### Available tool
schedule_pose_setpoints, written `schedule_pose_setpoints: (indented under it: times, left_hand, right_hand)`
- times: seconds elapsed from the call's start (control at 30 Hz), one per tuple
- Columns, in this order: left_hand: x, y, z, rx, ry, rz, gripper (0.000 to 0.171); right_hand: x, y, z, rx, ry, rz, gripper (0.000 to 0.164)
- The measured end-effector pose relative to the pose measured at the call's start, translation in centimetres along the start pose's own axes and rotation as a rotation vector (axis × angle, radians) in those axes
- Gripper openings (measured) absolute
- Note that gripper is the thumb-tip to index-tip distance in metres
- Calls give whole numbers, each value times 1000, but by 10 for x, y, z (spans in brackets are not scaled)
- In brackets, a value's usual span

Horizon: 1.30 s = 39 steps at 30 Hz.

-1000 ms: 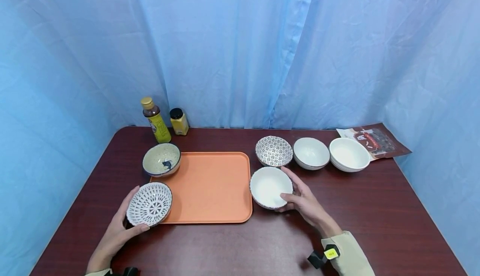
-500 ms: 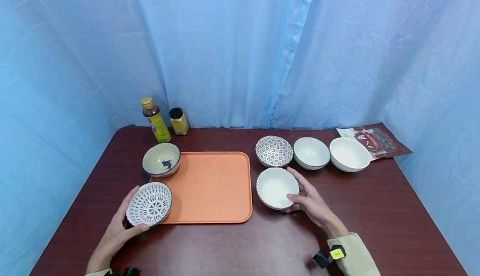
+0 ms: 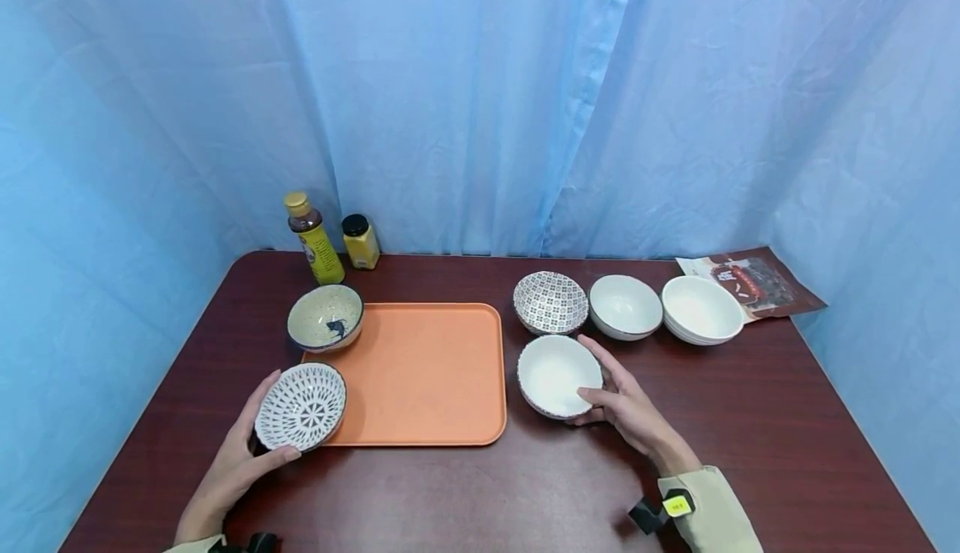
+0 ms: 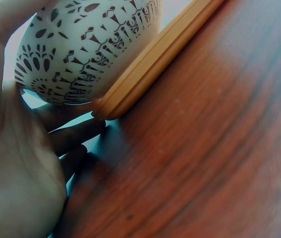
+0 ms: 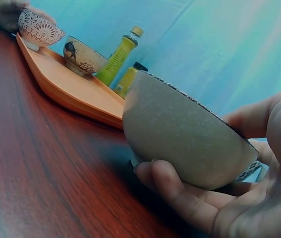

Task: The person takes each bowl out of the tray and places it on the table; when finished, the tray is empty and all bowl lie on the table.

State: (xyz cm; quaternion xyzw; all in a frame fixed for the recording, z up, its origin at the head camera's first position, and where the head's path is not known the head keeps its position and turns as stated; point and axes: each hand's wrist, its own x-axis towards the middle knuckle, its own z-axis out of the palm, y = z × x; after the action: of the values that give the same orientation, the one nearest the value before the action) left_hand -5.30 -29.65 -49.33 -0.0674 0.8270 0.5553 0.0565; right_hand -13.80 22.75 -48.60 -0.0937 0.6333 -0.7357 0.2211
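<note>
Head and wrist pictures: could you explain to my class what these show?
No machine works here, only a person. One camera, worn on the head, looks forward and down over the table; one on each wrist watches the work up close. The left hand grips a starburst-patterned bowl at the near left corner of the orange tray; the right hand holds a white-lined bowl beside it. Farther back are a cream bowl, a gold-capped bottle, a black-lidded jar, other bowls and a packet.

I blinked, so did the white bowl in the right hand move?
Yes: in the head view, the white bowl has moved right, away from the orange tray.
</note>
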Motion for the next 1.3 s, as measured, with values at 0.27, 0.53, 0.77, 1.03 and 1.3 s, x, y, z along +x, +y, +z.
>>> schedule_pose_setpoints:
  times: [0.27,0.53,0.77,1.03,1.3]
  left_hand:
    - [0,0,1,-1,3,17,108]
    - [1,-1,1,-5,2,19,108]
    - [1,-1,0,-7,-3,8,109]
    - [0,0,-1,-8,-2,-2,110]
    - [-1,0,1,2,1,10,107]
  right_hand:
    - [0,0,-3,-11,-13,12,83]
    - [1,0,-5,-8,-25,26,83]
    - [1,1,-7,-8,-14,30,83]
    - [1,0,-8,-18,-42,42,82]
    - [-3,-4,-11,-108,-48,61,79]
